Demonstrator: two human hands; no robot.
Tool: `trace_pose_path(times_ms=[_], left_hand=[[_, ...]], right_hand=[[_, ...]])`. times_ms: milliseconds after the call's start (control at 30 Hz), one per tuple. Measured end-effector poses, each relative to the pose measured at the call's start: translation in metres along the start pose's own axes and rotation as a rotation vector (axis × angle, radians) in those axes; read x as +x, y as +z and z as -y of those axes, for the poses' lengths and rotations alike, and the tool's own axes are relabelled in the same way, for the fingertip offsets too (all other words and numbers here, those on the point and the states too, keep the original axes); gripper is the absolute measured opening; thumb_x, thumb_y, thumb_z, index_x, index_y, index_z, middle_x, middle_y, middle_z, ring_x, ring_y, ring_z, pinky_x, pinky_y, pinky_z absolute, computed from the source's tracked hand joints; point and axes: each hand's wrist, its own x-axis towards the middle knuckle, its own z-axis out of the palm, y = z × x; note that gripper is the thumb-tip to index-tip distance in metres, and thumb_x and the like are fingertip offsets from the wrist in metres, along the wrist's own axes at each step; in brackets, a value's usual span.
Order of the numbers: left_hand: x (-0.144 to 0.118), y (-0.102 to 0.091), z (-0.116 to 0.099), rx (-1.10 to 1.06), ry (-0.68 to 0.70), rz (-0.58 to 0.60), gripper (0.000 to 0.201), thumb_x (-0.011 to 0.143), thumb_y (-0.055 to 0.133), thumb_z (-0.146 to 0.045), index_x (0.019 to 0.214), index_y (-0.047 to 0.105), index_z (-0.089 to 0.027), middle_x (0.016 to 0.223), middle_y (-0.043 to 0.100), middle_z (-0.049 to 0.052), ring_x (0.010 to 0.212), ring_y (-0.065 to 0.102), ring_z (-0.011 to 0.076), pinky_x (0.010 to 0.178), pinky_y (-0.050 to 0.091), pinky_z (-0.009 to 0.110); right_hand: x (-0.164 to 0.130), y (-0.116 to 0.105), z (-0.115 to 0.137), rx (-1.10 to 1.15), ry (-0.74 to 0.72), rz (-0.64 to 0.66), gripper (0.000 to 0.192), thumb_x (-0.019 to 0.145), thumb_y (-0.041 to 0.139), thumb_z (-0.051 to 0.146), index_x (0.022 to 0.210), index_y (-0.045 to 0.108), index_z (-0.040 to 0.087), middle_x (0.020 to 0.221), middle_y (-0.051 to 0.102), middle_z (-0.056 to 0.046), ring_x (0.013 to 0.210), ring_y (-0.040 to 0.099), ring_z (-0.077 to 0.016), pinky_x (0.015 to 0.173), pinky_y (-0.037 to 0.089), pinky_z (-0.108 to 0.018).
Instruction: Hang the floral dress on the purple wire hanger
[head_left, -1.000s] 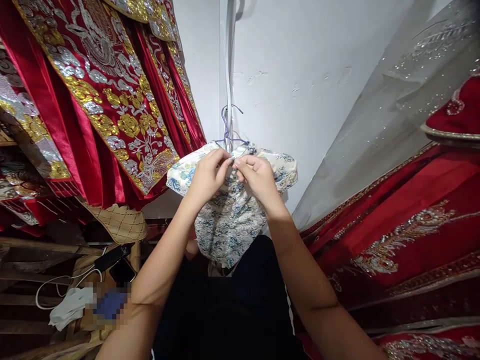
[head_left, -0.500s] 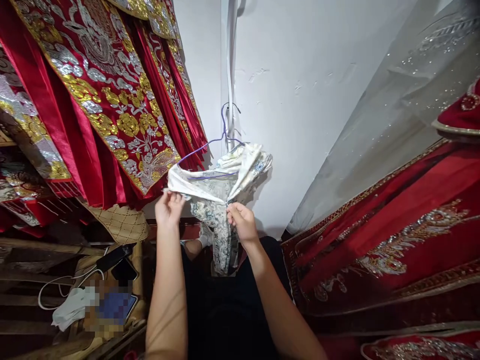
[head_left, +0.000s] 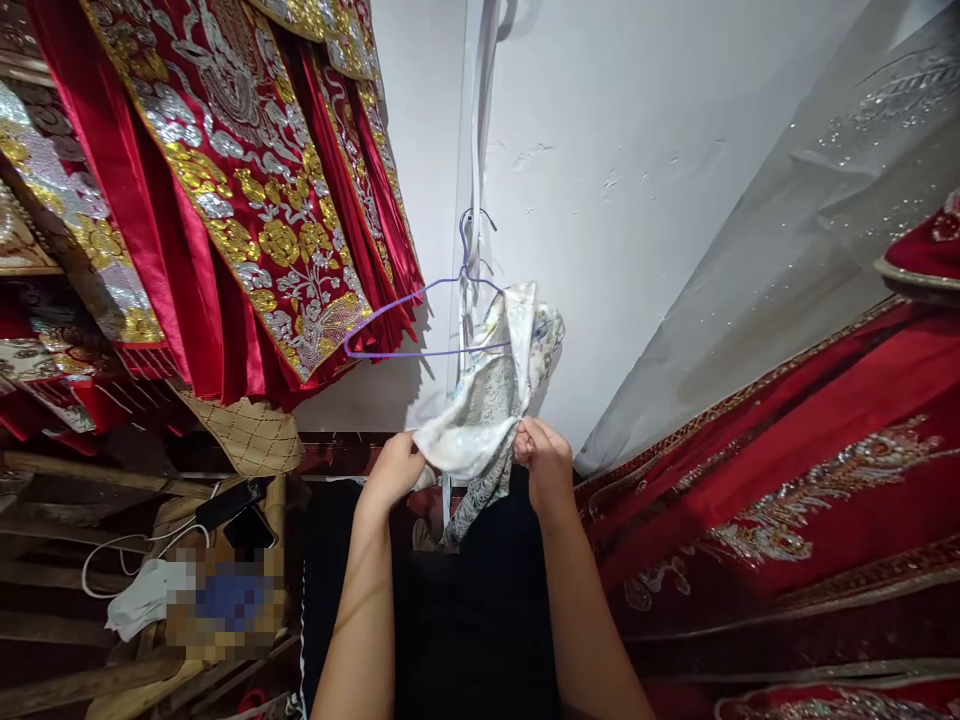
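Garment [head_left: 499, 400], pale with blue pattern, hanging half off a purple wire hanger [head_left: 420, 325]; its long axis runs from the hanger's right end down to the fingers. Left hand [head_left: 397, 465] grips the lower white fold, fingers closed on it. Right hand [head_left: 544, 460] pinches the cloth's edge just right of the left, both equally near. Hanger above the fingers, its left arm bare. Red embroidered robes [head_left: 247, 200] up-left; white wall [head_left: 637, 150] behind.
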Motion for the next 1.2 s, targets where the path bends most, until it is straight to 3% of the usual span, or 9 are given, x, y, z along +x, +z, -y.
trace_pose_path(times_ms=[133,300,400,500,567,700,833,1033,1200], left_hand=[[-0.002,0.008,-0.012,-0.231,0.064,-0.104,0.025,0.091,0.059,-0.041,0.086,0.066,-0.018,0.086,0.067,0.004,0.083,0.061,0.0181,0.081,0.048,0.028],[0.001,0.025,-0.035,-0.523,0.128,-0.171,0.025,0.092,0.062,-0.044,0.097,0.066,-0.020,0.093,0.065,0.002,0.085,0.060,0.0144,0.080,0.048,0.024],[-0.003,0.044,-0.046,-0.490,0.139,-0.103,0.026,0.091,0.064,-0.045,0.098,0.067,-0.020,0.094,0.066,0.003,0.082,0.060,0.0150,0.075,0.048,0.025],[-0.001,0.055,-0.056,-0.400,0.258,-0.035,0.026,0.091,0.063,-0.044,0.096,0.068,-0.019,0.101,0.067,0.007,0.095,0.062,0.0195,0.087,0.049,0.030],[0.007,0.052,-0.059,-0.308,0.353,-0.016,0.025,0.092,0.063,-0.044,0.095,0.069,-0.019,0.108,0.066,0.009,0.109,0.060,0.0225,0.099,0.046,0.034],[0.021,0.027,-0.051,-0.255,0.291,0.173,0.035,0.096,0.053,-0.052,0.097,0.067,-0.020,0.106,0.066,0.008,0.104,0.061,0.0221,0.096,0.048,0.035],[0.018,-0.003,-0.036,-0.098,0.151,0.573,0.047,0.094,0.050,-0.060,0.098,0.069,-0.017,0.093,0.069,0.006,0.090,0.062,0.0221,0.086,0.050,0.034],[0.025,-0.069,-0.028,0.613,0.120,0.403,0.048,0.088,0.053,-0.061,0.076,0.065,-0.016,0.071,0.064,0.003,0.069,0.057,0.0194,0.067,0.043,0.028],[0.047,-0.115,-0.039,0.878,0.113,0.387,0.043,0.085,0.055,-0.058,0.072,0.064,-0.018,0.070,0.065,0.005,0.066,0.058,0.0199,0.063,0.041,0.028]], right_hand=[[0.002,-0.008,-0.014,-0.294,0.108,0.120,0.031,0.084,0.057,0.048,0.068,0.052,0.023,0.051,0.038,0.005,0.048,0.030,-0.0123,0.048,0.025,-0.029],[0.006,-0.023,-0.018,-0.592,0.168,0.295,0.037,0.072,0.073,0.051,0.059,0.054,0.023,0.053,0.048,0.001,0.054,0.045,-0.0164,0.056,0.037,-0.032],[-0.002,-0.010,-0.010,-0.476,0.106,0.449,0.048,0.083,0.058,0.070,0.085,0.069,0.023,0.082,0.067,-0.006,0.084,0.062,-0.0251,0.077,0.048,-0.037],[-0.015,0.013,0.001,-0.143,0.194,0.632,0.067,0.090,0.032,0.078,0.114,0.067,0.026,0.099,0.071,-0.008,0.104,0.064,-0.0267,0.089,0.049,-0.040],[-0.021,0.028,0.009,0.005,0.248,0.722,0.059,0.091,0.044,0.072,0.119,0.065,0.025,0.099,0.072,-0.007,0.103,0.066,-0.0264,0.088,0.051,-0.040],[-0.009,0.041,0.030,-0.036,0.281,0.911,0.043,0.070,0.083,0.037,0.105,0.068,0.019,0.088,0.072,-0.005,0.083,0.067,-0.0235,0.077,0.052,-0.035],[0.035,0.043,0.055,-0.294,0.025,0.794,0.027,0.062,0.082,0.024,0.083,0.069,0.014,0.080,0.071,-0.003,0.071,0.065,-0.0192,0.066,0.051,-0.030],[0.123,0.060,0.070,-0.230,-0.490,0.246,0.037,0.068,0.073,0.031,0.101,0.065,0.016,0.103,0.072,-0.009,0.091,0.067,-0.0247,0.084,0.054,-0.036],[0.165,0.063,0.053,-0.581,-0.343,0.479,0.027,0.082,0.055,0.032,0.103,0.063,0.018,0.107,0.072,-0.010,0.099,0.065,-0.0270,0.092,0.052,-0.040]])
